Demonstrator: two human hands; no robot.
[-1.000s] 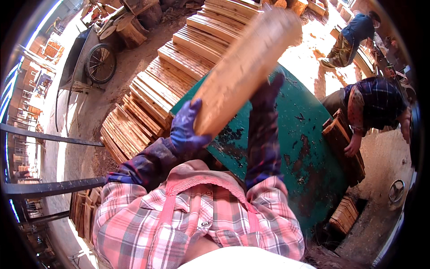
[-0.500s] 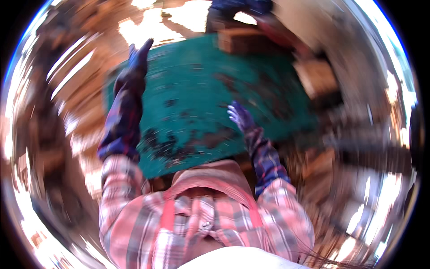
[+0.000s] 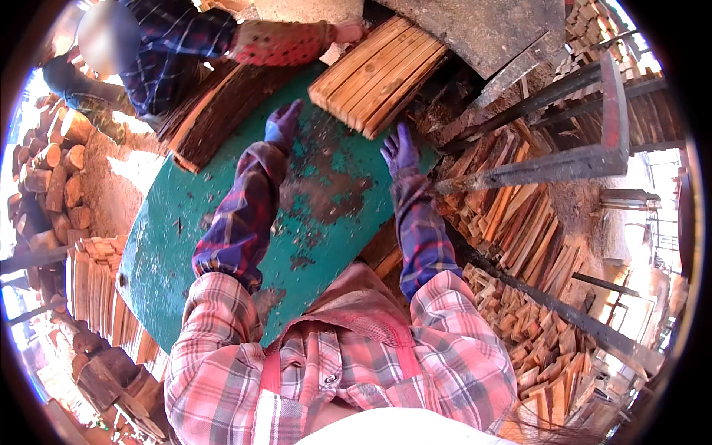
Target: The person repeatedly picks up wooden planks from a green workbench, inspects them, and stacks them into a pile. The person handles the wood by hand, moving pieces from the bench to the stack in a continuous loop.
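Note:
A stack of sawn wooden boards [image 3: 380, 74], cut side by side, lies at the far right end of a green tabletop [image 3: 178, 222] strewn with bark crumbs. My left hand [image 3: 283, 124], in a purple glove, is left of the stack, its fingers stretched forward and holding nothing. On the other side, my right hand [image 3: 401, 150], gloved alike, is spread just below the stack's near right corner. Whether it touches the wood I cannot tell. Both forearms wear plaid oversleeves.
Bark-covered split logs [image 3: 222, 111] lie at the table's far left edge, beside a co-worker's red patterned sleeve [image 3: 285, 41]. A dark metal frame [image 3: 534, 167] juts in from the right. A metal plate [image 3: 482, 33] is beyond the boards. Split wood [image 3: 519, 222] is heaped at right.
My view has turned to the right, with the boards now nearer the middle. Both hands have come to either side of the stack's near end. The co-worker now appears at far left.

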